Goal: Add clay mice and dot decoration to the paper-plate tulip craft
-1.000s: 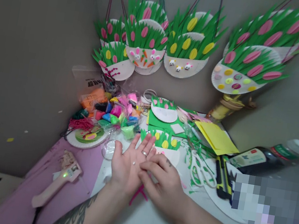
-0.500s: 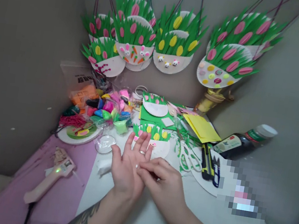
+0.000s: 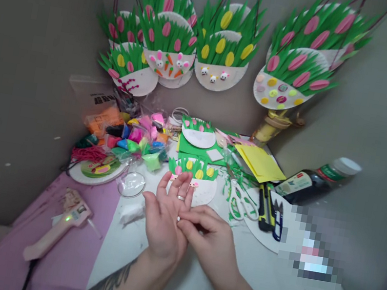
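Note:
Palm up with its fingers stretched, my left hand (image 3: 162, 231) is held over the middle of the table. Against that palm my right hand (image 3: 211, 237) is closed in a pinch, thumb and index finger at a tiny white bit (image 3: 178, 219). What the bit is made of is too small to tell. Just beyond my left fingertips lies a paper-plate basket (image 3: 202, 193) with green paper grass and yellow and pink paper eggs. Its small pink and white decorations are partly hidden by my fingers.
A glue gun (image 3: 57, 228) with a lit green light lies at left. Bagged coloured clay (image 3: 135, 140) is piled behind. White scissors (image 3: 241, 202), a box cutter (image 3: 266, 209) and thread snips (image 3: 277, 221) lie right, near a dark bottle (image 3: 301, 185). Finished baskets (image 3: 220, 73) hang behind.
The view has shifted slightly. The tiny white bit, before on my left palm just off my right fingertips, now sits right at those fingertips. My hands otherwise keep nearly the same pose.

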{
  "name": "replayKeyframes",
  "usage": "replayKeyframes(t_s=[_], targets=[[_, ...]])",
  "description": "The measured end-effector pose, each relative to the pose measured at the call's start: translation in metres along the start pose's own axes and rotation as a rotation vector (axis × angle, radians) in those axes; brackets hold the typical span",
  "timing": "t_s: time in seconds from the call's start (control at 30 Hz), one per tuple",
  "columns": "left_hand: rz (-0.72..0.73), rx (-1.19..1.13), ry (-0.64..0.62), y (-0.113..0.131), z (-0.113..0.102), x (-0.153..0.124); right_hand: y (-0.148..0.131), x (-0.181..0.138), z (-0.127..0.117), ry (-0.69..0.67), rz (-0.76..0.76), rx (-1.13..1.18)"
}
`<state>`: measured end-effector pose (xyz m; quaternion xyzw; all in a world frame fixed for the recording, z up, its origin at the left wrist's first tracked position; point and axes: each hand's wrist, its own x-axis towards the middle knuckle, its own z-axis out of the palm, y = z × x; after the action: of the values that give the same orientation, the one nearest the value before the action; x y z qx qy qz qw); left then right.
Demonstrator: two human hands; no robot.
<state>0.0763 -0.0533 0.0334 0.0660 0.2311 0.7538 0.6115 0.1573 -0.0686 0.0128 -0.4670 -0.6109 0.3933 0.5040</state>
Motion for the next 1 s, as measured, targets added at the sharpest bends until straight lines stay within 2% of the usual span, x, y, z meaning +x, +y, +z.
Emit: replayKeyframes(t_s=[0.27, 0.4, 0.5, 0.6, 0.73, 0.8, 0.87, 0.93, 1.0], targets=[[0.002, 0.182, 0.042, -0.005, 0.007, 0.002, 0.015, 0.000, -0.002, 0.020, 0.072, 0.130], [0.015, 0.266, 0.083, -0.005, 0.015, 0.000, 0.020, 0.000, 0.002, 0.026, 0.160, 0.281], [0.039, 0.335, 0.138, -0.006, 0.022, -0.003, 0.024, -0.002, 0.008, 0.052, 0.273, 0.500], [0.055, 0.381, 0.176, -0.007, 0.027, -0.005, 0.027, -0.002, 0.014, 0.079, 0.456, 0.751], [0.046, 0.379, 0.148, -0.006, 0.026, -0.006, 0.025, 0.003, 0.013, 0.014, 0.658, 1.057], [0.044, 0.399, 0.106, -0.001, 0.019, -0.008, 0.023, 0.007, 0.008, -0.016, 0.709, 1.196], [0.068, 0.471, 0.037, 0.011, 0.002, -0.013, 0.021, 0.011, 0.000, -0.018, 0.733, 1.303], [0.118, 0.618, -0.032, 0.032, -0.025, -0.019, 0.020, 0.015, -0.012, 0.000, 0.721, 1.360], [0.263, 0.830, 0.006, 0.066, -0.062, -0.025, 0.020, 0.018, -0.026, 0.030, 0.669, 1.373]])
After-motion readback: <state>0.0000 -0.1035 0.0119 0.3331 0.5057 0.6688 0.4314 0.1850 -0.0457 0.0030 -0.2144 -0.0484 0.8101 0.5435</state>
